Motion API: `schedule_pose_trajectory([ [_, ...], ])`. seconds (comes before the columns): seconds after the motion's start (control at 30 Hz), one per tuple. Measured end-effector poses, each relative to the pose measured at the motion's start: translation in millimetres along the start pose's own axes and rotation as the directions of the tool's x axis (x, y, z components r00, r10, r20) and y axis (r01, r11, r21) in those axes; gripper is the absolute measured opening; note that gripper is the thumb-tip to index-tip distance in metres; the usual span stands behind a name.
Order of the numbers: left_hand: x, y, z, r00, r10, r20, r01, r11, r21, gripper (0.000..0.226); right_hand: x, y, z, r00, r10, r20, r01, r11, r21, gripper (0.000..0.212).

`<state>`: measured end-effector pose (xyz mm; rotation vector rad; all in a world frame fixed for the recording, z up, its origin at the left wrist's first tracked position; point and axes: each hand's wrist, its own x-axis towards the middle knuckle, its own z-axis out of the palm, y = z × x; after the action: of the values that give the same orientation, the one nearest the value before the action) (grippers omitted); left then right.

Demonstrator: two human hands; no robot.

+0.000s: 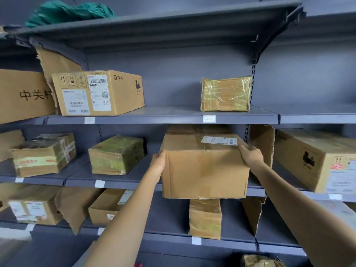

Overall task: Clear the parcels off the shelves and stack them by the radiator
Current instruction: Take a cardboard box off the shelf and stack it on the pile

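Head view, 2 hands' fingers (243, 147) clamping brown parcel (205, 168) sides, left hand (158, 165), right hand (250, 154)

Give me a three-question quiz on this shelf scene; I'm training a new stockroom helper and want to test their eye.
1. True or false: both hands grip the large cardboard box.
2. Which shelf holds the PICO box? A) above the gripped box's shelf B) the same shelf C) the lowest
3. What colour is the bundle on the top shelf?

Key: 1 true, left hand and right hand at its sides; 2 A; 3 green.
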<state>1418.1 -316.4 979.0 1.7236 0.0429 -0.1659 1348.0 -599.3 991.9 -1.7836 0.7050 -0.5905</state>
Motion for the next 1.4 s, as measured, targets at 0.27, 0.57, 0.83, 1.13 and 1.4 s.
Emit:
schedule_pose_trajectory([
  [0.27,-25,-19,-29,0.988,-0.108,0.114,0.099,0.992,0.083,0.091,-67,27,-5,0.988,0.101,-0.118,-0.091,0.992,0.087,0.050],
  [0.57,-85,-95,-87,0.916,-0.190,0.352,0.164,0.981,0.102,0.089,-193,94,-20,0.977,0.197,0.085,-0.212,0.948,0.237,0.038],
  [0.83,-164,-231,-99,0.907,-0.166,0.388,0.239,0.959,-0.149,0.073,-326,196,-36,0.937,0.314,0.151,-0.348,0.846,0.403,0.037],
  [1.13,-241,-302,-44,0.742,-0.353,0.570,0.362,0.926,0.104,0.064,-405,282,-127,0.842,0.533,0.081,-0.524,0.772,0.360,0.043],
  [1.4,-328,-316,144,0.424,-0.616,0.664,0.283,0.786,0.550,0.094,-468,352,-311,0.661,0.733,-0.162,-0.647,0.665,0.372,0.033],
])
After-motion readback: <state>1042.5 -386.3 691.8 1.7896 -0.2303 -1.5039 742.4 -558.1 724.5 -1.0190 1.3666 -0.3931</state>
